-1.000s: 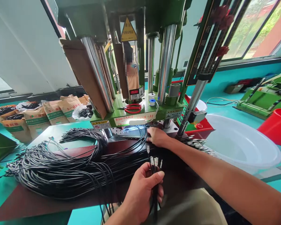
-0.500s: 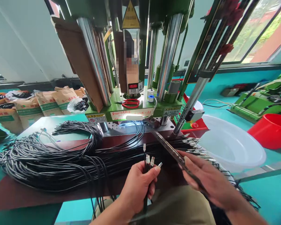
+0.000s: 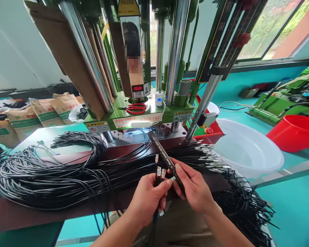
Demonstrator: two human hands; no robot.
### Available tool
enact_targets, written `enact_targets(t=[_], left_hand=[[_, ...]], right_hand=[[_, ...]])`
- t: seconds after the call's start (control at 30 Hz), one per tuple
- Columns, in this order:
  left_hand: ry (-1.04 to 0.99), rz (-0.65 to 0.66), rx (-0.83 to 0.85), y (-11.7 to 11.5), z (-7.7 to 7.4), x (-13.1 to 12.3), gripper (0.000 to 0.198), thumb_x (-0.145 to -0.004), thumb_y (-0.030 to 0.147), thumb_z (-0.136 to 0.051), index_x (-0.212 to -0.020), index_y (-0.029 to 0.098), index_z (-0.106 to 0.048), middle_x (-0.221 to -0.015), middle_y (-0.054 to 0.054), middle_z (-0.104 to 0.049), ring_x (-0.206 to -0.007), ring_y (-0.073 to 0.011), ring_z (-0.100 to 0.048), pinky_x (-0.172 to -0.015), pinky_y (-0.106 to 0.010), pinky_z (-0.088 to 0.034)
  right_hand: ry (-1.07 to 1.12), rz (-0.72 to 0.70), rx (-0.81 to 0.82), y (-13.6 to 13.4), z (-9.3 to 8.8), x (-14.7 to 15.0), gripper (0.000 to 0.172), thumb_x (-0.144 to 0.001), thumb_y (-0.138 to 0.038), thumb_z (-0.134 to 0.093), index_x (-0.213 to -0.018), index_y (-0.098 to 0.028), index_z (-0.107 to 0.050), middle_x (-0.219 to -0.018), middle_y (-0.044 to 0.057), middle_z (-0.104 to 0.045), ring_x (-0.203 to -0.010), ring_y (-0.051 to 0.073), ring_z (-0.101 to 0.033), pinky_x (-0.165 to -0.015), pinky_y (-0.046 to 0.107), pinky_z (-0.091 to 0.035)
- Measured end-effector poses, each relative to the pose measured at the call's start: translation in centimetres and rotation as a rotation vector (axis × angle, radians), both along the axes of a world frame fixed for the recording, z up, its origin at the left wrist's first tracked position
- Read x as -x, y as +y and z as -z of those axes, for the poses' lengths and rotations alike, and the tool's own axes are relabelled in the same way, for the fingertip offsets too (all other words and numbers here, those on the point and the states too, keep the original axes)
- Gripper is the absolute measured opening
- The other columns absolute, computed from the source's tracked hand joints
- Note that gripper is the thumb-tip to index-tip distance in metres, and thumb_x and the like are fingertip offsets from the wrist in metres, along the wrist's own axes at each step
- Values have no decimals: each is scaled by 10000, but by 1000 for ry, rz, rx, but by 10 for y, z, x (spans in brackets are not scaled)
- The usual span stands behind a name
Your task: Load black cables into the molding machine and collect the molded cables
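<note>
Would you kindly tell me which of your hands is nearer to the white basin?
Right. The right hand, gripping a dark bar, sits closer to the white basin; the left hand, holding cable ends, is farther left.

Two bare hands are in view: the left hand (image 3: 147,199) and the right hand (image 3: 195,187).

In the left grip stand about four black cables with small metal terminals (image 3: 159,171); the right grip holds one long dark metal bar (image 3: 164,158).

The black cables heaped across the table (image 3: 54,178) are too many to count.

On the green machine base lies one pair of red-handled scissors (image 3: 135,108), beside two small tape rolls, one white (image 3: 159,94) and one blue (image 3: 159,101).

One white plastic basin (image 3: 247,149) and one red plastic tub (image 3: 296,132) stand to the right.

About four brown paper sacks (image 3: 45,111) line the left wall.
</note>
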State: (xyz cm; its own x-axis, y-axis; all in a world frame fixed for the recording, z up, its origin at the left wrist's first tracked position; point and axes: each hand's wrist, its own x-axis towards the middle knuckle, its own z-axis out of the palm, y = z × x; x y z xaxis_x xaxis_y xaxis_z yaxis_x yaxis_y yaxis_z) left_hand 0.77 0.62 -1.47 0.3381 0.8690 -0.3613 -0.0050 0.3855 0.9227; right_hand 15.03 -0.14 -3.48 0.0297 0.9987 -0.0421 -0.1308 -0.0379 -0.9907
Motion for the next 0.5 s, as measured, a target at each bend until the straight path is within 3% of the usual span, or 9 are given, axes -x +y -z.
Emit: enact_targets(t=[0.5], left_hand=[[-6, 5, 30, 2, -2, -4, 313, -754, 404, -663, -652, 163, -490, -491, 49, -466, -352, -56, -388, -320, -170, -285]], right_hand=[[-164, 17, 14, -4, -6, 3, 552, -900, -520, -478, -1312, -159, -545, -449, -55, -431, -401, 98, -384, -355, 208, -316]])
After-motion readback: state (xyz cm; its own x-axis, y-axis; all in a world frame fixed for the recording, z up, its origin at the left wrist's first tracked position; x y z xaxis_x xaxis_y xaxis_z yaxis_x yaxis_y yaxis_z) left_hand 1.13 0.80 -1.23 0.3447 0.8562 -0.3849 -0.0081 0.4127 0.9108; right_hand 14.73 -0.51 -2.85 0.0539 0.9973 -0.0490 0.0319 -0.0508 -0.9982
